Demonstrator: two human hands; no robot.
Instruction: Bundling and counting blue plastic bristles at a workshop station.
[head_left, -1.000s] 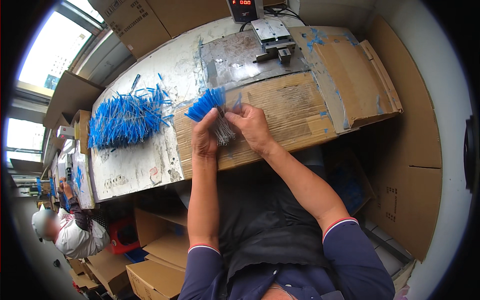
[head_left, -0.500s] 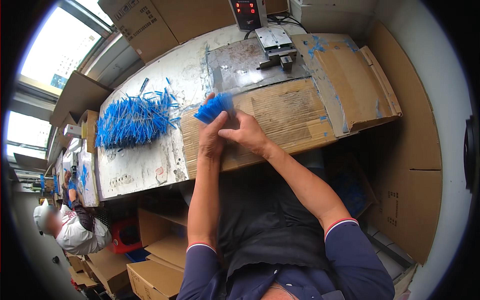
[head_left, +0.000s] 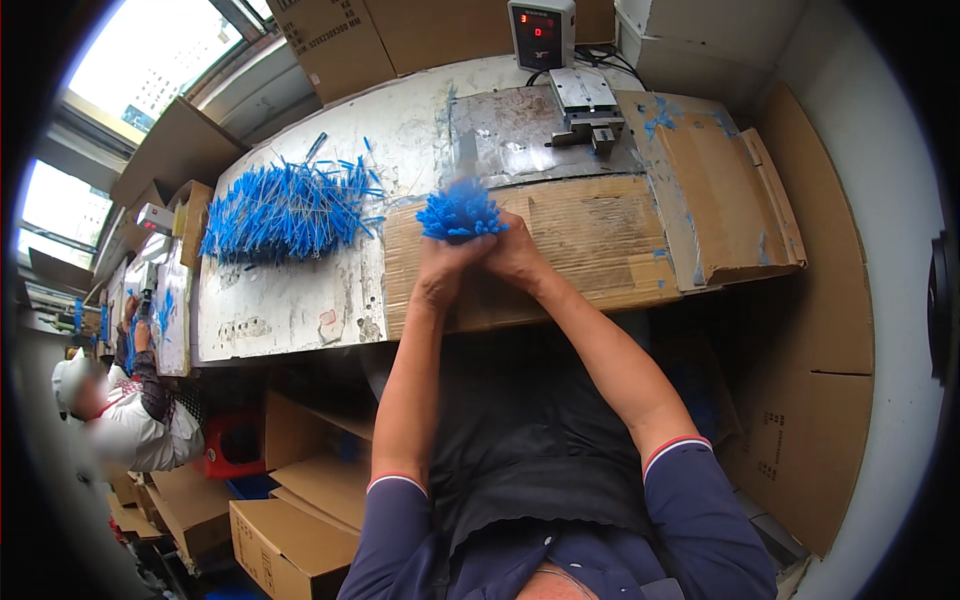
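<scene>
Both hands are wrapped round a bundle of thin blue plastic strips (head_left: 460, 213) above the cardboard-covered front of the bench. The bundle's blue ends fan out upward toward me. My left hand (head_left: 447, 262) closes on its near left side, and my right hand (head_left: 515, 250) grips its right side. Most of the fingers are hidden behind the bundle. To the left lies a large loose heap of similar blue strips with pale thin stems (head_left: 290, 210).
A metal fixture (head_left: 585, 105) stands on a steel plate at the back, beside a box with a red digital display (head_left: 542, 35). An open carton flap (head_left: 725, 200) lines the bench's right end. Cartons (head_left: 290, 540) stand below left. A co-worker (head_left: 140, 410) works at far left.
The bundle has turned so its blue ends now face up toward me. My right hand has closed in round it. The view has shifted slightly.
</scene>
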